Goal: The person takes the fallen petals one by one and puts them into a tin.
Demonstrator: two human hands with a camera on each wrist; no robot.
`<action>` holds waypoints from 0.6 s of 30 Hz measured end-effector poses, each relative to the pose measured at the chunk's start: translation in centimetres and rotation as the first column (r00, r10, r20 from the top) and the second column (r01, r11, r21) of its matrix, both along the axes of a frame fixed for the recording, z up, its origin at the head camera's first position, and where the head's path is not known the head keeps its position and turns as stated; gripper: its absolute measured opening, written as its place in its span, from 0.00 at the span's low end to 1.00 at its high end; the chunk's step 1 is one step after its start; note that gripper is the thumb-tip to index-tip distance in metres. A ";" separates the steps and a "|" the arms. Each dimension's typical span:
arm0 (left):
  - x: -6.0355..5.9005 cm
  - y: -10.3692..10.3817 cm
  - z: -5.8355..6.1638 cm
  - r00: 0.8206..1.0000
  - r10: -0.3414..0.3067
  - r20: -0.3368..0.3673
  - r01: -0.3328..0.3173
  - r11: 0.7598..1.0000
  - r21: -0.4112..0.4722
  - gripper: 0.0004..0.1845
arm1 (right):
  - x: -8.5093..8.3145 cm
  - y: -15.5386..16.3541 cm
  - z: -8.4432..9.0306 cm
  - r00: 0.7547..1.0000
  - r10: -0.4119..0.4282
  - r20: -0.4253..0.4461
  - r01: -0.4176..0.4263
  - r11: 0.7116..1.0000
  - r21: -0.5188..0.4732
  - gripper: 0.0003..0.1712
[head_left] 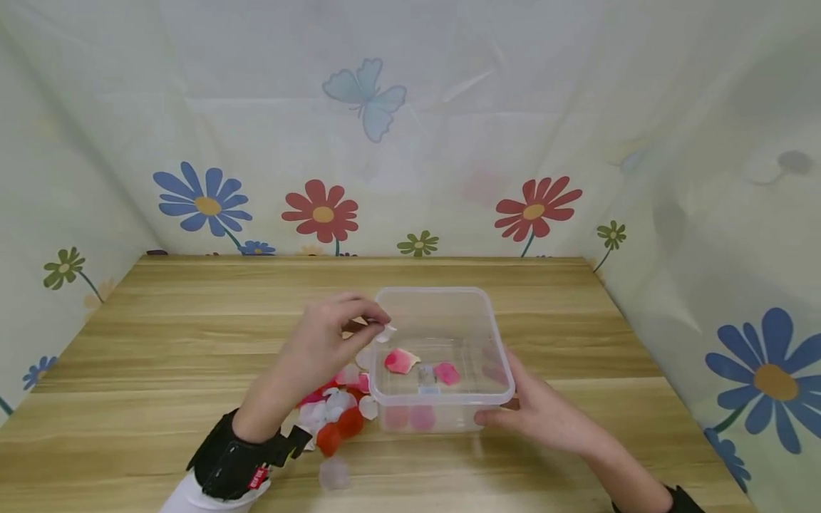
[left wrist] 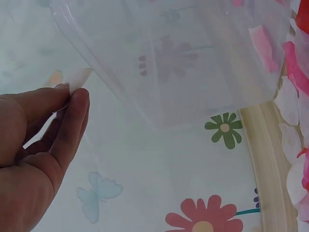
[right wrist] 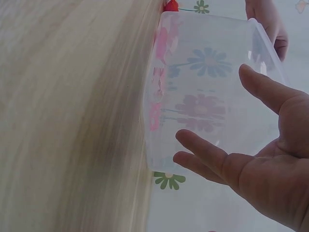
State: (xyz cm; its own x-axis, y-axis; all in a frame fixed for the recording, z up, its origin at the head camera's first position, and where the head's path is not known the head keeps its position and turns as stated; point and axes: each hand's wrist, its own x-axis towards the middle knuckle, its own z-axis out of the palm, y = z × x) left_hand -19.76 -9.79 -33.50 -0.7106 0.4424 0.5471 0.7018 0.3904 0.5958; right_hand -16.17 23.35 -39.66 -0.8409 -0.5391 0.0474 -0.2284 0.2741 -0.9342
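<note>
My left hand pinches a white petal between thumb and fingertips, right at the left rim of a clear plastic box. My right hand touches the box's right side near its front corner, with the fingers spread and fairly straight in the right wrist view. Inside the box lie a pink-and-white petal, a pink petal and other pink petals showing through the front wall. A loose pile of white, red and pink petals lies against the box's left side, below my left hand.
The box stands on a wood-grain table. One pale petal lies apart, in front of the pile. A flower-printed curtain borders the table at the back and on both sides.
</note>
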 end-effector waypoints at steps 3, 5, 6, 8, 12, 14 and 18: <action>0.0 0.4 -0.3 0.997 -0.056 -0.046 0.056 0.998 -0.003 0.10 | 0.0 -0.1 0.0 1.000 0.000 0.002 0.000 1.000 0.001 0.62; 0.0 0.7 -0.5 0.993 -0.092 -0.073 0.093 0.996 0.000 0.10 | 0.1 -0.1 0.0 1.000 0.003 0.003 -0.003 1.000 -0.003 0.62; 0.0 0.8 -0.7 0.991 -0.107 -0.081 0.107 0.994 0.001 0.09 | 0.1 -0.1 0.0 1.000 0.005 0.005 -0.005 1.000 -0.006 0.62; 0.0 1.2 -0.9 0.987 -0.131 -0.098 0.132 0.991 0.002 0.09 | 0.1 -0.1 -0.1 1.000 0.005 0.003 -0.005 1.000 -0.008 0.62; -0.2 1.7 -1.1 0.978 -0.169 -0.123 0.168 0.986 -0.018 0.09 | 0.2 0.0 -0.1 1.000 0.003 0.006 -0.003 1.000 -0.010 0.62; -0.3 1.7 -1.2 0.974 -0.185 -0.130 0.182 0.983 -0.036 0.10 | 0.2 0.0 -0.1 1.000 -0.001 0.011 0.001 1.000 -0.009 0.62; -0.6 1.7 -1.2 0.971 -0.192 -0.139 0.184 0.980 -0.073 0.10 | 0.1 -0.1 0.0 1.000 -0.014 0.009 0.014 1.000 0.006 0.62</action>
